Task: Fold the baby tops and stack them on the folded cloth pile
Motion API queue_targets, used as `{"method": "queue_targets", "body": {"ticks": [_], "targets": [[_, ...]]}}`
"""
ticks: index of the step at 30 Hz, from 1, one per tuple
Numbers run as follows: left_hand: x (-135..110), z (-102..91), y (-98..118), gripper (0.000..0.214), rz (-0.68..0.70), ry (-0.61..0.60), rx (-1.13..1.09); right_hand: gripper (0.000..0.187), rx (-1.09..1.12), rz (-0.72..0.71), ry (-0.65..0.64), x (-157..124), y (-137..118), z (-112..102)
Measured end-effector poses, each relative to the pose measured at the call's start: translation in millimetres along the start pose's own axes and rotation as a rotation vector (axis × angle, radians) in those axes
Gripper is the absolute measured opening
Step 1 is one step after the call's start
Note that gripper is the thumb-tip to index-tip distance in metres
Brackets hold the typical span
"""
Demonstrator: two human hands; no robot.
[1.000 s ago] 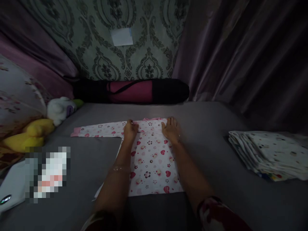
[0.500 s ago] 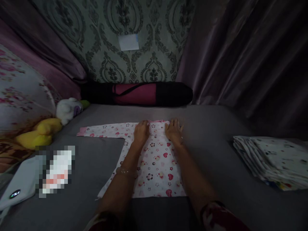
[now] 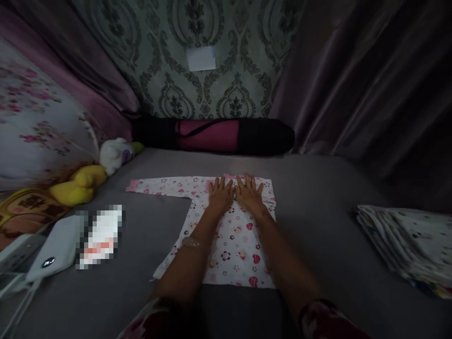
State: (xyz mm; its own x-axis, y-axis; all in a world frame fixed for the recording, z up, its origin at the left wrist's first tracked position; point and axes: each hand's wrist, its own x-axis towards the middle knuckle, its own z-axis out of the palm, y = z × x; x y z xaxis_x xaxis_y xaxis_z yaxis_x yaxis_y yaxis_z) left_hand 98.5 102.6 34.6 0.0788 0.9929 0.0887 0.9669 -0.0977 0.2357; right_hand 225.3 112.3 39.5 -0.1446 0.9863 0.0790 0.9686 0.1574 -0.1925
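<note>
A small white garment (image 3: 233,245) printed with red hearts and flowers lies flat on the grey bed (image 3: 318,212). One long sleeve with a pink cuff stretches out to the left. My left hand (image 3: 219,195) and my right hand (image 3: 250,193) lie side by side, palms down, on the garment's upper part near its pink collar. The fingers of both are stretched out flat and almost touch. Neither hand holds anything.
A stack of folded printed cloths (image 3: 409,242) sits at the right. A yellow soft toy (image 3: 77,184), a white soft toy (image 3: 115,154) and a flowered pillow (image 3: 38,122) lie at the left, with a white device (image 3: 56,247) nearer. A black-and-pink roll (image 3: 215,135) lies along the patterned wall.
Both hands slid inward across the top of the garment, from apart at its shoulders to side by side at its middle. The view has shifted a little to the left.
</note>
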Motion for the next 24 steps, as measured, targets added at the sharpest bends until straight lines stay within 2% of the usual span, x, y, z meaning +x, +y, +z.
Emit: {"method": "queue_targets", "body": {"ticks": [3, 10, 14, 17, 20, 24], "targets": [[0, 0.0, 1, 0.056, -0.039, 0.024, -0.005, 0.053, -0.014, 0.013, -0.008, 2, 0, 2], [-1, 2.0, -2, 0.057, -0.025, 0.097, 0.053, 0.058, -0.007, 0.043, -0.017, 8, 0, 4], [1, -0.4, -9, 0.060, -0.077, 0.131, 0.093, 0.065, -0.006, 0.210, 0.094, 10, 6, 6], [3, -3.0, -15, 0.062, -0.151, 0.087, 0.075, 0.069, 0.002, 0.331, 0.069, 13, 11, 8], [4, -2.8, -19, 0.062, -0.202, 0.070, 0.050, 0.071, 0.015, 0.379, 0.093, 14, 15, 10], [5, 1.1, -20, 0.061, -0.223, 0.118, 0.041, 0.072, 0.020, 0.425, 0.173, 14, 17, 13]]}}
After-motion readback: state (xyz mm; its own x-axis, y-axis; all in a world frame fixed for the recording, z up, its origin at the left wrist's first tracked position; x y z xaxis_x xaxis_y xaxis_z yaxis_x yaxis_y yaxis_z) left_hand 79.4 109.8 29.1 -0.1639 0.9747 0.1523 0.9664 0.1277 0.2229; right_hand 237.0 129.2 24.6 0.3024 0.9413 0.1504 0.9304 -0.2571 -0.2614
